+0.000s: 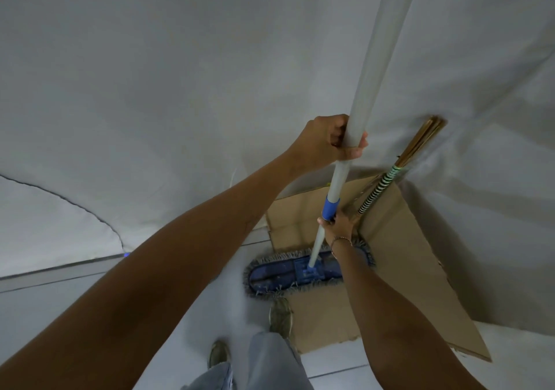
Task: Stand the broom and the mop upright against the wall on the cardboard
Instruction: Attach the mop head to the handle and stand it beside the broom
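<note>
A person grips a mop [339, 179] with both hands while standing at a white wall [150, 74], seen from a head-worn camera looking steeply down. The left hand [327, 142] is wrapped tight around the pale grey pole high up; the right hand [338, 226] is closed on the same pole lower down, just under a blue collar [330, 208], with a thin bracelet [341, 239] at the wrist. The pole runs from the blue mop head [295, 272] up toward 12 o'clock and is cut off by the top edge of the frame. The head, fringed in grey, lies flat, its right part on the cardboard [405, 254] and its left end over the pale floor [75, 314].

At 1 o'clock from the right hand, the broom [381, 188] leans against the wall, its handle wound in black-and-pale stripes and its tan sticks bunched at the top end. Its foot is hidden behind the right hand, so where it meets the cardboard cannot be made out.

The cardboard lies flat at the wall's foot, at 4 o'clock from frame centre. No printing, brand or label can be read on it, the mop or the broom.

At 6 o'clock, two worn shoes [280, 317] and grey trouser legs [270, 362] show, the legs cut off by the bottom edge. A small blue glow at the wall's base, at 9 o'clock from the mop head, is too small to identify.
</note>
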Tool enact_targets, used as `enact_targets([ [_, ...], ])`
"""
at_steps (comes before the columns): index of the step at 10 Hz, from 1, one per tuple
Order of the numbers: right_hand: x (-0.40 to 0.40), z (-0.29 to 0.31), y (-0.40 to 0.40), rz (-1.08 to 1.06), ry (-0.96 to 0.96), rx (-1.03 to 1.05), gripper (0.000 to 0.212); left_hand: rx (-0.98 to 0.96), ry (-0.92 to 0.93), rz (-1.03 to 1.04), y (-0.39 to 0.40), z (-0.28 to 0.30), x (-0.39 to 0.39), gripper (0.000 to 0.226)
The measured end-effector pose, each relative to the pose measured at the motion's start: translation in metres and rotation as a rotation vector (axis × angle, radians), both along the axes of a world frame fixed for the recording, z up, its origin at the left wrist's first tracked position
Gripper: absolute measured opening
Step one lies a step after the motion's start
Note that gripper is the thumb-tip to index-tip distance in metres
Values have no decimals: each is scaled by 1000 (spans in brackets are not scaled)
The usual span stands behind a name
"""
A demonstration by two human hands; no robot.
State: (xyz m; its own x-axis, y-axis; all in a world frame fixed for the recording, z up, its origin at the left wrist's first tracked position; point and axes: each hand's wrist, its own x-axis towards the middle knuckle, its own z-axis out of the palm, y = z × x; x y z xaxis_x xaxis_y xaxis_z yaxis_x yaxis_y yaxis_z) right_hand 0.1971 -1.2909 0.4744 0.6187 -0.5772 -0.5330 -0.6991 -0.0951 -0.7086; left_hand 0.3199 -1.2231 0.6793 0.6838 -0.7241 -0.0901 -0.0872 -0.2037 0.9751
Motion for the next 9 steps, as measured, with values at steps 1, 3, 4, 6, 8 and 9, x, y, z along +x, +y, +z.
enact_targets([
  [1,11,-3,-6,32,8,-15,25,-21,31,67,-6,-8,8,33],
  [3,34,-7,-10,73,17,-30,26,-15,33,126,-10,-16,28,30],
  [4,42,-7,-14,119,64,-42,28,-9,25,143,-11,-22,33,29],
  [6,37,0,-15,219,122,-61,30,6,-4,138,-5,-22,26,38],
  [8,11,14,-6,250,97,-103,39,37,56,149,31,-19,7,42],
  [9,-10,22,4,215,38,-96,34,129,16,186,65,-24,-12,42],
])
